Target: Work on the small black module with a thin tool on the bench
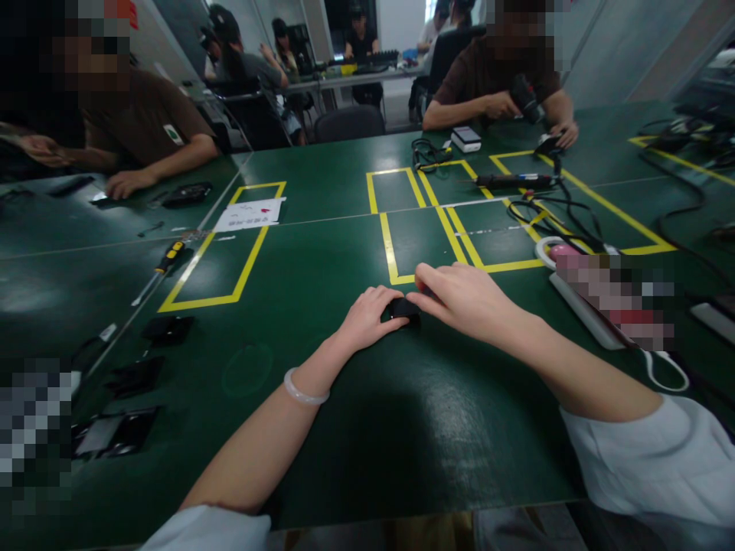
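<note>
Near the middle of the green table (321,268), a small black part (403,308) sits between my hands. My left hand (370,317) closes on it from the left, thumb below and fingers above. From the right, my right hand (465,298) reaches over the same spot with its fingers curled and thumb pointing at the part. Whatever its fingertips pinch is hidden behind the fingers. At the left lie black pieces: one (168,329) at the back, another (136,376) in front of it, and a flat one (118,432) nearest me.
A yellow-handled screwdriver (171,256) and a white paper label (251,214) lie at the left. A pen-shaped electric screwdriver (517,181), cables (574,222) and a tape roll (545,251) lie to the right. Across the table, one person (471,96) holds a drill (527,99); another person (155,115) sits left.
</note>
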A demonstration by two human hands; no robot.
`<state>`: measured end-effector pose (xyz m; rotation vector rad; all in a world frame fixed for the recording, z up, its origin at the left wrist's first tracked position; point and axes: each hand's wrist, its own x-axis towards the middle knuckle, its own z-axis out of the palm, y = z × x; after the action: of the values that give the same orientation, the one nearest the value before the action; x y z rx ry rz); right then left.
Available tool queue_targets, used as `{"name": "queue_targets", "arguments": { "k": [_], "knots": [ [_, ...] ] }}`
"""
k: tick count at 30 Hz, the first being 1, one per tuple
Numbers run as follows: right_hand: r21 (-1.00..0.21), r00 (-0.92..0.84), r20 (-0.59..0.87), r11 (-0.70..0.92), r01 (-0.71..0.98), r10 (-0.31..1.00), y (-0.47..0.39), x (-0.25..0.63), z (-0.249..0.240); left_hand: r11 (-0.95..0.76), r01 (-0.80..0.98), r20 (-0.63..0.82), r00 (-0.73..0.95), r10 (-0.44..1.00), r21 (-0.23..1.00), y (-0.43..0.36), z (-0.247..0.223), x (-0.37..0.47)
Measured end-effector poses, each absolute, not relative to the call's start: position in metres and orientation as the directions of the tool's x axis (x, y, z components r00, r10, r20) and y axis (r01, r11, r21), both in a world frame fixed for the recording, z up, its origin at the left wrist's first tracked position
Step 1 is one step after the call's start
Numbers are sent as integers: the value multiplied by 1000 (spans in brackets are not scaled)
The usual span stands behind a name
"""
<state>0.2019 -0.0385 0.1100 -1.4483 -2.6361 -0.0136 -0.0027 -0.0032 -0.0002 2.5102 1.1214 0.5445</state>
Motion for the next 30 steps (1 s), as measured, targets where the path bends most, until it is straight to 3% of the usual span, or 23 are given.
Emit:
{"name": "queue_targets", "arguments": {
  "k": [19, 30],
  "knots": [
    [28, -506, 107, 506, 862, 856, -35, 202, 109, -627, 636, 198, 614, 764, 450, -4, 1, -4],
    [-42, -513, 125, 522, 852, 849, -37, 203, 109, -628, 631, 206, 612, 764, 455, -3, 0, -4]
  ]
}}
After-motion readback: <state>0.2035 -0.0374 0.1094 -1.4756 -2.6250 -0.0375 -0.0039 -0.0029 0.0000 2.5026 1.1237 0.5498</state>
